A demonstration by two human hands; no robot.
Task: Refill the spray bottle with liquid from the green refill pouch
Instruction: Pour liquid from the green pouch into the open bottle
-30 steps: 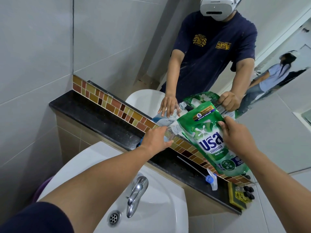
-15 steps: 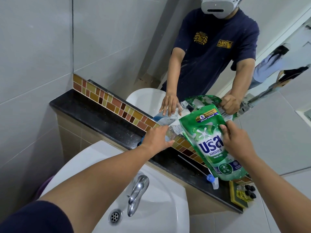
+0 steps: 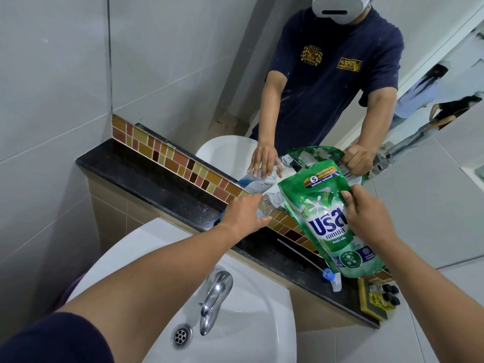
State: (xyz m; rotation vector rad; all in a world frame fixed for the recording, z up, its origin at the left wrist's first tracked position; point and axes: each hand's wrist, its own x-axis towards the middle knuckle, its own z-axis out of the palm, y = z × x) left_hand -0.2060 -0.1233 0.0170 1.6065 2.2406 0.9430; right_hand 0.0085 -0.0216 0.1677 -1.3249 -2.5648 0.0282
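Observation:
A clear plastic spray bottle (image 3: pixel 272 202) without its head stands on the black ledge (image 3: pixel 146 176) below the mirror. My left hand (image 3: pixel 242 216) grips its body, so only the open neck and shoulder show. Right beside the neck hangs the green refill pouch (image 3: pixel 323 221), tilted, its top corner close to the bottle's mouth. My right hand (image 3: pixel 365 221) holds the pouch by its right edge, thumb on the front. The removed spray head (image 3: pixel 332 278), white with a blue collar and a long dip tube, lies on the ledge under the pouch.
A white sink (image 3: pixel 243 334) with a chrome tap (image 3: pixel 215 297) lies right under my arms. A yellow-green sponge with small dark items (image 3: pixel 377 301) sits at the ledge's right end. The mirror (image 3: pixel 209 74) repeats the hands, bottle and pouch.
The pouch has shifted slightly, hanging a little lower and steeper beside the bottle neck. My left hand has stayed on the bottle.

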